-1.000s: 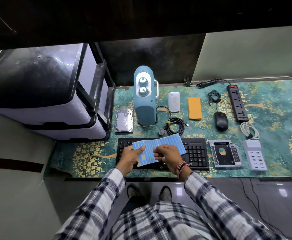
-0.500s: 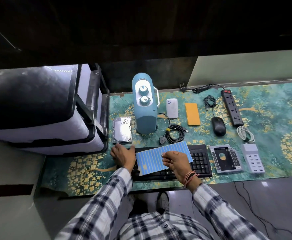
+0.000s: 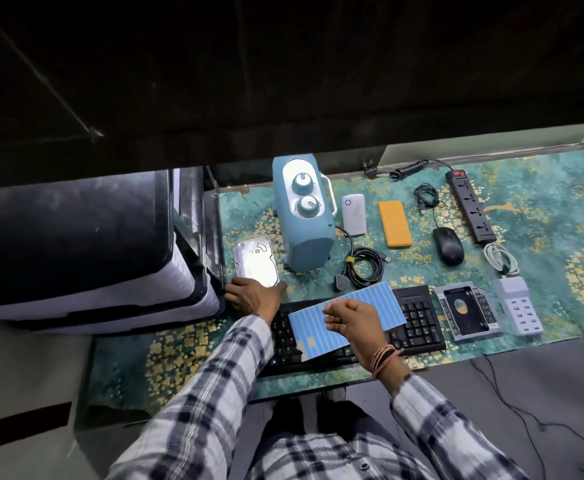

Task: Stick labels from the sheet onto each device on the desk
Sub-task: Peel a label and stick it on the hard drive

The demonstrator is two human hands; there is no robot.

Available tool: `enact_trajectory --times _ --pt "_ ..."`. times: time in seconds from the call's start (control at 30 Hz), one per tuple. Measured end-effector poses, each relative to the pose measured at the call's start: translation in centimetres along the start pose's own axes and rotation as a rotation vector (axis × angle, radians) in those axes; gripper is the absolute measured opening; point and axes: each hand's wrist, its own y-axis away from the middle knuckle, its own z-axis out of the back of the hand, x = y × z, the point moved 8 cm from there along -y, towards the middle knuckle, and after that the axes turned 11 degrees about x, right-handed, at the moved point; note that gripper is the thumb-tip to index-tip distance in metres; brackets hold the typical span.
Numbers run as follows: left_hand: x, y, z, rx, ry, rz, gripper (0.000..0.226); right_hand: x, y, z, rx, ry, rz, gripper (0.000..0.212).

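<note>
My right hand (image 3: 351,318) pinches the blue striped label sheet (image 3: 309,325) and holds it over the black keyboard (image 3: 418,317). My left hand (image 3: 252,296) rests at the near edge of the silver hard drive (image 3: 256,261), fingers on it; any label under them is hidden. Behind stand a blue two-knob speaker (image 3: 304,216), a white power bank (image 3: 354,213), an orange device (image 3: 394,223), a black mouse (image 3: 449,245) and a black power strip (image 3: 470,206). A drive caddy (image 3: 463,313) and a white USB hub (image 3: 519,306) lie right of the keyboard.
A black-topped drawer unit (image 3: 76,237) stands close on the left of the hard drive. A coiled black cable (image 3: 363,265) lies before the speaker and a white cable (image 3: 500,258) near the power strip. A dark shelf overhangs the desk's back. The green patterned mat (image 3: 560,271) covers the desk.
My left hand let go of the sheet and moved left and forward to the hard drive's near edge. My right hand stayed holding the sheet over the keyboard.
</note>
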Motion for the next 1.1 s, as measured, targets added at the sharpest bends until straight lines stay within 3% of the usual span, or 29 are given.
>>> enact_trajectory --times 0.17,0.4,0.63,0.8,0.9,0.97,1.1 --pt "-0.2 1.9 1.1 -0.069 0.156 -0.095 0.113 2.9 -2.0 -2.3 0.03 0.181 0.104 0.011" --pt "1.3 7.7 2.6 -0.273 0.174 -0.417 0.112 6.4 -4.9 -10.0 0.134 0.902 0.345 0.01" --pt "2.1 11.0 3.0 -0.266 0.236 -0.485 0.104 4.6 -6.9 -15.0 0.355 1.245 0.437 0.021" --pt "3.1 11.2 3.2 -0.244 0.293 -0.421 0.111 3.3 -7.3 -14.0 0.481 1.066 0.239 0.025" --pt "3.4 11.2 3.5 -0.224 0.339 -0.386 0.11 2.2 -8.2 -11.4 0.325 0.951 0.089 0.039" --pt "3.4 11.3 3.7 -0.224 0.349 -0.38 0.109 0.7 -8.7 -10.3 0.273 0.785 -0.049 0.051" --pt "3.0 11.6 3.7 -0.208 0.323 -0.423 0.108 -2.0 -8.7 -10.3 0.301 0.282 -0.379 0.052"
